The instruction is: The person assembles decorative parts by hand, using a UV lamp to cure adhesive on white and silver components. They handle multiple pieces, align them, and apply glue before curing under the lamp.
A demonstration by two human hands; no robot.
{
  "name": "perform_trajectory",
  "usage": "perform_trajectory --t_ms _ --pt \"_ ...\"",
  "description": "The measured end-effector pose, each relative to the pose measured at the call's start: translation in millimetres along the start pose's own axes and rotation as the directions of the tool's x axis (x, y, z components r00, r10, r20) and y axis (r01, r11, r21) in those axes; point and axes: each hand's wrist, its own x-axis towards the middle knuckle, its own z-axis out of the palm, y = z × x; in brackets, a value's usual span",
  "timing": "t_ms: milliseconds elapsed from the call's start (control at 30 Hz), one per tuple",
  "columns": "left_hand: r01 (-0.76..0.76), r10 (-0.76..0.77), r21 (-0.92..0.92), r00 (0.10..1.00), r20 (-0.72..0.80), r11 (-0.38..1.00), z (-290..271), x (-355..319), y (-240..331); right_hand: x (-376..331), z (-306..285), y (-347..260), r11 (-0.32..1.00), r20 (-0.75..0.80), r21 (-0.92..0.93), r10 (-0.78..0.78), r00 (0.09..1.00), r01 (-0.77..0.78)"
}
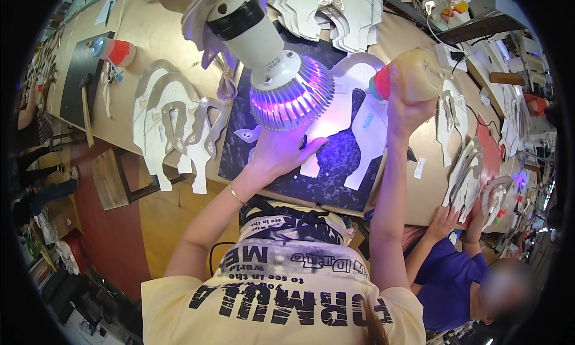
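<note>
My right hand [409,108] is wrapped round a yellowish squeeze bottle [421,75], holding it tilted above the right side of the dark board. A red and green band circles the bottle's neck; its tip is not clear to me. Under the violet-glowing lamp [291,96], my left hand [278,153] lies over a white cut piece, thumb stretched out and the other fingers mostly hidden by the lamp. White cut shoe-upper-like pieces [366,135] with grey edging lie on the dark speckled board [338,159], brightly lit in the middle.
More white pieces [168,114] lie left of the board, with stacks [326,12] behind it and others [461,177] at right. A red-banded bottle [117,51] and a hammer [87,105] are at far left. A co-worker in purple [446,279] handles pieces at lower right.
</note>
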Motion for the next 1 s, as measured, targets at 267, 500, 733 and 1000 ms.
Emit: perform_trajectory --t_ms 267,500,733,1000 --pt "-0.186 0.229 0.195 0.947 -0.225 0.963 5.7 4.3 -7.2 -0.9 16.1 3.1 0.998 -0.046 0.055 -0.037 0.998 0.039" --pt "0.007 -0.007 0.019 1.000 -0.026 1.000 1.6 -1.5 0.8 -10.7 20.5 -9.2 0.999 0.062 0.049 0.013 0.998 -0.016" --pt "-0.008 0.008 0.001 1.000 -0.029 1.000 1.2 0.2 -0.8 -21.2 6.9 -19.8 0.999 0.126 0.033 0.034 0.992 -0.038" --pt "-0.094 0.100 0.048 0.987 -0.129 0.994 1.1 3.1 -3.4 -36.4 -16.1 -26.2 0.999 0.208 0.015 -0.043 0.977 0.041"
